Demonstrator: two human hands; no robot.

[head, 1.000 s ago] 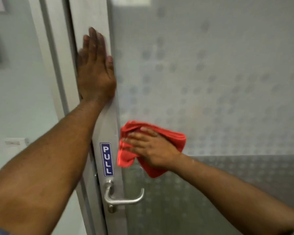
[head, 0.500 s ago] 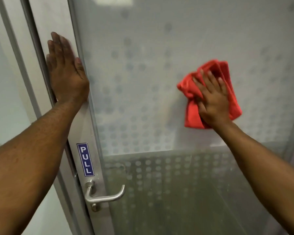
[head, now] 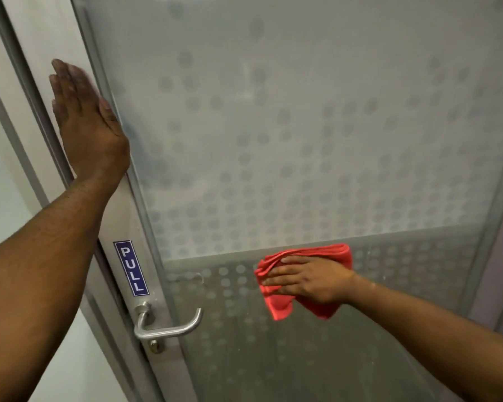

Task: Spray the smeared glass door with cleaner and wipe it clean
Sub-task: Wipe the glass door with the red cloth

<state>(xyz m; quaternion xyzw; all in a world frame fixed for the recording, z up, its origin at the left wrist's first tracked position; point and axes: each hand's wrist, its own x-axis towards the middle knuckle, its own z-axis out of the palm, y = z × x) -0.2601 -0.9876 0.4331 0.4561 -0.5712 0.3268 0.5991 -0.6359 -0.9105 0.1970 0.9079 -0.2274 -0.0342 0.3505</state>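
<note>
Down from the upper glass, the right hand (head: 308, 281) now presses the cloth (head: 299, 285) low on the door (head: 302, 140), fingers (head: 276, 274) straight, pointing left; the cloth's long axis runs left-right. Left hand (head: 87, 126) lies flat on the frame (head: 122, 204).

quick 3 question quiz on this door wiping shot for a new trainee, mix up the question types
1. True or false: the left hand lies flat with straight fingers on the door frame.
2. Multiple choice: the red cloth is pressed on the glass
A) near the top edge
B) at the border between the pale upper band and the darker lower band
C) over the door handle
3. Fill in: the blue sign above the handle reads ____.

Key
1. True
2. B; the right hand presses it there.
3. PULL
</note>
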